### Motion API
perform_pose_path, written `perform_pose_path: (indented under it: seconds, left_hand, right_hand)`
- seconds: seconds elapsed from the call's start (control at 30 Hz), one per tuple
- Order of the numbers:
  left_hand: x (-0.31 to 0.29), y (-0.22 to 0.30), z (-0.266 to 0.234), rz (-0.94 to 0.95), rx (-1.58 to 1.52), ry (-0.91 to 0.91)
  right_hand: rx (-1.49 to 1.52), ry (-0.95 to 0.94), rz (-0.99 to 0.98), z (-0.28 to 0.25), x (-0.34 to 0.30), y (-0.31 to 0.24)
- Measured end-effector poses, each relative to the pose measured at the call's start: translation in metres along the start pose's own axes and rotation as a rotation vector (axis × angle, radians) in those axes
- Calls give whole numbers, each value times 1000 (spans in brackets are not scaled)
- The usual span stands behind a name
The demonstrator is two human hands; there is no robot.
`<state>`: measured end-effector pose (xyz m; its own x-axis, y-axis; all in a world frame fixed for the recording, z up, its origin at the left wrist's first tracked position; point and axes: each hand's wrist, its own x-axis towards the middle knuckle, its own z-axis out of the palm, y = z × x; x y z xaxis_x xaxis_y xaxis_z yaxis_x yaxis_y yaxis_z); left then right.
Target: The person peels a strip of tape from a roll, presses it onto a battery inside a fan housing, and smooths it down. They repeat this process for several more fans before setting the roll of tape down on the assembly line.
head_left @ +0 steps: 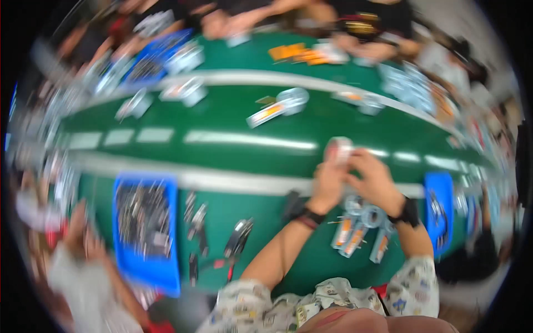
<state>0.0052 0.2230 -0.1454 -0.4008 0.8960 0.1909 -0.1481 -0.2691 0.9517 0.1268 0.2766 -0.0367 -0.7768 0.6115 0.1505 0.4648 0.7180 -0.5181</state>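
Observation:
My left hand [329, 180] is raised over the belt's near edge, its fingers closed round a white rounded piece [343, 149], blurred, whose kind I cannot make out. Beside it, my right hand [371, 173] has bent fingers drawn together at the piece's right side; what lies between them is hidden. Under my right wrist, several pale blue parts [355, 238], each with a ring-shaped end and a handle with an orange strip, lie on the green table. Close to my left wrist is a dark block-like object [291, 205].
A blue tray [173, 233] full of dark small parts stands at left, another blue tray [438, 183] at right. Dark tools [239, 237] lie between. A shiny green belt [222, 122] carries a ring-ended part [293, 101] and others. People work across and beside me.

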Motion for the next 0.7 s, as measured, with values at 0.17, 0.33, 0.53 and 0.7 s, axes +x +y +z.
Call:
perform_pose_path:
  seconds: [0.17, 0.33, 0.53, 0.7]
  left_hand:
    - [1, 6, 50, 497, 303, 147]
    - [-17, 44, 6, -87, 180, -85]
    - [1, 25, 43, 309, 217, -50]
    - [5, 32, -2, -47, 208, -198]
  right_hand:
    - [-273, 292, -24, 2, -47, 44]
    - [-233, 259, -68, 27, -40, 38]
    - [-295, 351, -137, -2, -52, 59]
    - [-203, 285, -123, 14, -3, 15]
